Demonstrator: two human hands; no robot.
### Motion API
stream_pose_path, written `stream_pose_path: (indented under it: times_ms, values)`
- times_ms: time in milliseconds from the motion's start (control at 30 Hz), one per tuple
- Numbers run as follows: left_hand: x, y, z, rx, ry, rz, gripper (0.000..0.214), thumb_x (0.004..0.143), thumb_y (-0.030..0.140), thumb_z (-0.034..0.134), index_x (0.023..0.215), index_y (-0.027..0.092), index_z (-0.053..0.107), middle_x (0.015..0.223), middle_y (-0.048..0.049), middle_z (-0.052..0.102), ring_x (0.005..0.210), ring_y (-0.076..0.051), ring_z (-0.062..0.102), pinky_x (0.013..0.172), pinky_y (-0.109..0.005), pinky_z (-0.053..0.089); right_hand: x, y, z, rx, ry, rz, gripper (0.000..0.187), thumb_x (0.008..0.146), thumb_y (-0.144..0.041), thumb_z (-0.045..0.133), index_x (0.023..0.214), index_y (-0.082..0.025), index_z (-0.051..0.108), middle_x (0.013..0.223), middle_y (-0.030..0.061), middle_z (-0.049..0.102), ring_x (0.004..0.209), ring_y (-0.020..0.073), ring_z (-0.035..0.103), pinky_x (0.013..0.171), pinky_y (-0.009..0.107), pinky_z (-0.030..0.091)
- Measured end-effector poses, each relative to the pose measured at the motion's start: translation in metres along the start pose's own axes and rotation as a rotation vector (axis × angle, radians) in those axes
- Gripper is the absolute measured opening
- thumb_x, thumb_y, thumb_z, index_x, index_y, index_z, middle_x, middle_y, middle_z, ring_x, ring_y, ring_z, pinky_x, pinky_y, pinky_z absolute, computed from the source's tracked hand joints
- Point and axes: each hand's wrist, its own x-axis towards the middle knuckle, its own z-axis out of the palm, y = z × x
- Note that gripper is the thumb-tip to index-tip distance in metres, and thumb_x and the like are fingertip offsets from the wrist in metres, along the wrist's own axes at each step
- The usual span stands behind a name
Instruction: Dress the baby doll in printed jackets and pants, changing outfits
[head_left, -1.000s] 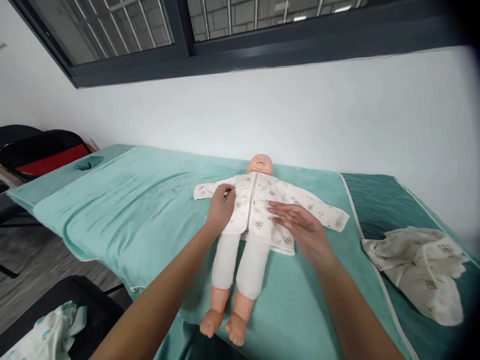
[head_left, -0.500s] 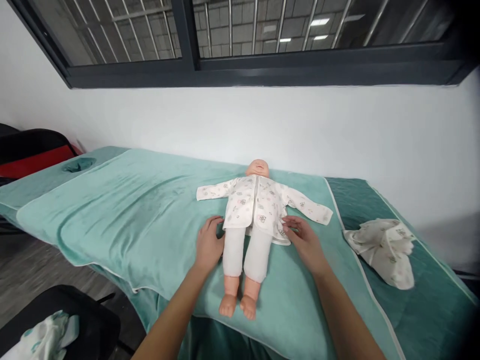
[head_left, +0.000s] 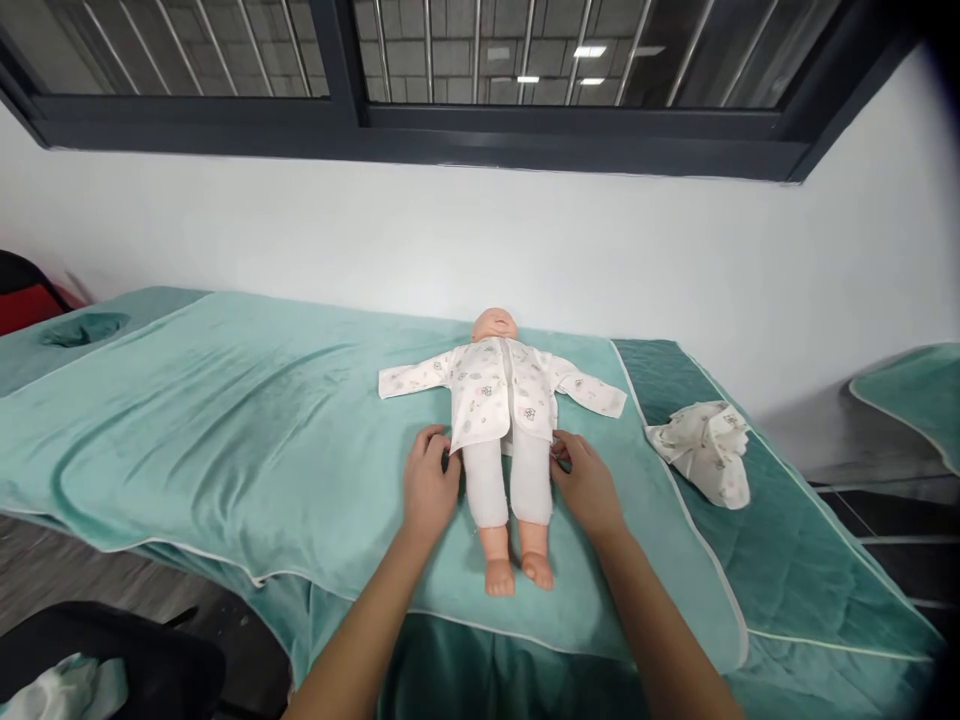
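A baby doll [head_left: 504,440] lies on its back on a teal towel [head_left: 247,450], head toward the wall. It wears a white printed jacket [head_left: 499,390] with sleeves spread out and white trousers [head_left: 506,480]. My left hand [head_left: 429,490] rests beside the doll's left hip, fingers curled at the jacket's lower corner. On the other side my right hand [head_left: 585,485] does the same, fingertips pinched at the hem.
A crumpled white printed garment [head_left: 705,450] lies to the right on a darker teal cover [head_left: 757,520]. A dark chair with a pale cloth [head_left: 67,685] stands at the lower left. A white wall and a barred window [head_left: 420,60] are behind.
Both hands slid down from the doll's chest to the jacket's lower corners at the hips. The view pulled back and shifted, so the doll looks smaller.
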Motion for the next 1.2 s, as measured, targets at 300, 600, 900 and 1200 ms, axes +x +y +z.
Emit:
stream_pose_path:
  times_ms: [300, 600, 900, 1200]
  values:
    - [-0.009, -0.006, -0.005, -0.004, 0.038, -0.038, 0.008, 0.087, 0.016, 0.05, 0.089, 0.023, 0.053, 0.122, -0.0076, 0.059, 0.119, -0.025, 0.056, 0.103, -0.044, 0.046, -0.002, -0.001, -0.005, -0.014, 0.101, 0.112, 0.034, 0.086, -0.035, 0.051, 0.115, -0.022, 0.064, 0.086, 0.002, 0.061, 0.076, 0.0191, 0.056, 0.072, 0.033, 0.045]
    - [-0.008, -0.005, -0.006, -0.081, 0.11, -0.053, 0.021, 0.086, 0.012, 0.046, 0.101, 0.024, 0.055, 0.121, -0.0073, 0.058, 0.121, -0.022, 0.055, 0.104, -0.04, 0.047, -0.002, -0.002, -0.006, -0.115, 0.165, 0.155, 0.031, 0.088, -0.03, 0.048, 0.116, -0.021, 0.06, 0.104, 0.0084, 0.063, 0.092, 0.0257, 0.06, 0.075, 0.037, 0.046]
    - [-0.002, -0.013, -0.001, -0.068, 0.077, -0.043, 0.025, 0.087, 0.015, 0.046, 0.108, 0.024, 0.057, 0.115, -0.0062, 0.063, 0.112, -0.022, 0.06, 0.101, -0.04, 0.049, -0.001, 0.003, -0.006, 0.073, 0.122, -0.094, 0.024, 0.095, -0.024, 0.045, 0.11, -0.023, 0.064, 0.112, 0.0079, 0.063, 0.105, 0.0232, 0.059, 0.091, 0.037, 0.047]
    - [0.081, -0.068, -0.022, 0.287, 0.16, -0.141, 0.051, 0.08, 0.015, 0.052, 0.131, 0.014, 0.054, 0.14, -0.0162, 0.055, 0.133, -0.032, 0.048, 0.114, -0.048, 0.038, -0.003, 0.004, -0.009, 0.163, 0.143, -0.06, 0.019, 0.088, -0.02, 0.047, 0.095, -0.021, 0.064, 0.104, 0.007, 0.064, 0.098, 0.0213, 0.06, 0.087, 0.036, 0.047]
